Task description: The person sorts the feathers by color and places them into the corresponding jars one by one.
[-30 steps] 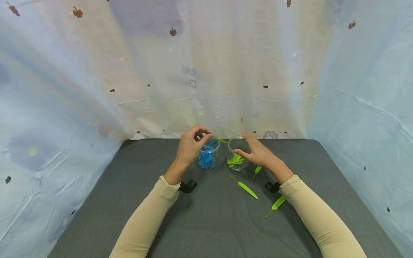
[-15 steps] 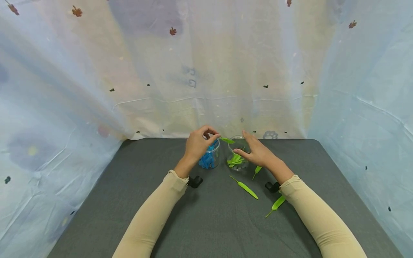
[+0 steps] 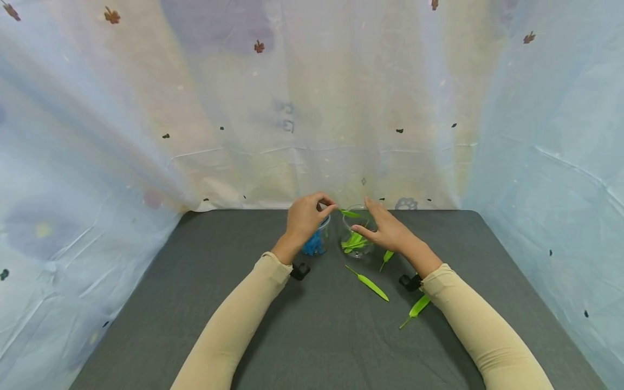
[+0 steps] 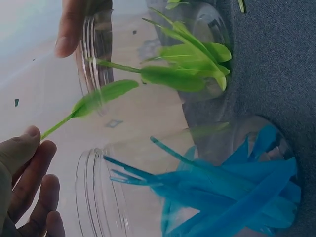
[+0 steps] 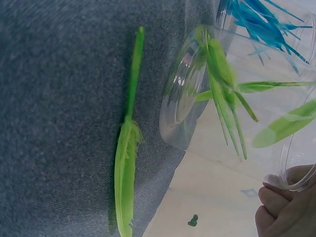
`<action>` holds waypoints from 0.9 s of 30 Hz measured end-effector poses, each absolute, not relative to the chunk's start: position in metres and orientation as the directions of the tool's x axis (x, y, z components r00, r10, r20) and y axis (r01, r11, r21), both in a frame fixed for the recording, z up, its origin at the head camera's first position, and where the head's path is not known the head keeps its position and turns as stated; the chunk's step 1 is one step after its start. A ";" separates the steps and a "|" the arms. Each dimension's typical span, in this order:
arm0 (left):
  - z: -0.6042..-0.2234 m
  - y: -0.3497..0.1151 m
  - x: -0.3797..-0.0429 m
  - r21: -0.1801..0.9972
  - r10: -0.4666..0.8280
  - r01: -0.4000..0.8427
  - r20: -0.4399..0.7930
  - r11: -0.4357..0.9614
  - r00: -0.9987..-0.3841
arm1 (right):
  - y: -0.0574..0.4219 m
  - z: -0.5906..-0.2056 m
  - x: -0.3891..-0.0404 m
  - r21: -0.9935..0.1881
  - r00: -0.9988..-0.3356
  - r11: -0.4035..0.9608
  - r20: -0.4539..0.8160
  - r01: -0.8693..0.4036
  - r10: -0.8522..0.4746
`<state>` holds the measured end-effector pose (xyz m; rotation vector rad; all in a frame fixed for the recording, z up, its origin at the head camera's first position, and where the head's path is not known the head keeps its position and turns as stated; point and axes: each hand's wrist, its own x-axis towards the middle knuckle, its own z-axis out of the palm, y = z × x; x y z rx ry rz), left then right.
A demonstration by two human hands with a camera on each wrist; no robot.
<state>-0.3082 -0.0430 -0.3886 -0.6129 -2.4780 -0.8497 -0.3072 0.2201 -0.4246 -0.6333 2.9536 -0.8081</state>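
My left hand [image 3: 306,219] pinches a green feather [image 4: 106,98] by the quill between thumb and forefinger. Its vane points into the mouth of the right clear jar [image 3: 358,206]. Several green feathers [image 4: 177,76] lie inside that jar. My right hand [image 3: 388,228] holds the jar near the rim, thumb on the near side and fingers at the far side. Below my left hand, close beside the green-feather jar, stands a second clear jar [image 4: 84,192] with several blue feathers [image 4: 222,195]; the hand partly hides it in the head view.
Loose green feathers lie on the dark grey tabletop: one in front of the jars [image 3: 372,287], another by the right sleeve [image 3: 418,307], and a third [image 3: 387,259] partly under the right hand. A patterned pale curtain [image 3: 322,108] hangs behind the table.
My left hand has moved right, from above the blue-feather jar toward the green-feather jar, bringing the pinched feather to its mouth. The right hand has stayed at the jar.
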 end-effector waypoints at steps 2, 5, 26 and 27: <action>-0.389 -0.039 -0.310 0.421 0.277 0.547 0.549 0.723 -0.788 | 0.220 -0.424 -0.307 -0.496 -0.917 0.781 0.091 -0.380 -0.388; -0.390 -0.035 -0.314 0.378 0.295 0.554 0.558 0.742 -0.776 | 0.220 -0.424 -0.307 -0.496 -0.917 0.780 0.090 -0.380 -0.389; -0.400 -0.016 -0.325 0.315 0.373 0.550 0.475 0.773 -0.797 | 0.220 -0.424 -0.307 -0.494 -0.914 0.779 0.096 -0.387 -0.394; -0.400 -0.015 -0.325 0.313 0.375 0.550 0.474 0.774 -0.797 | 0.220 -0.423 -0.307 -0.494 -0.914 0.779 0.096 -0.387 -0.393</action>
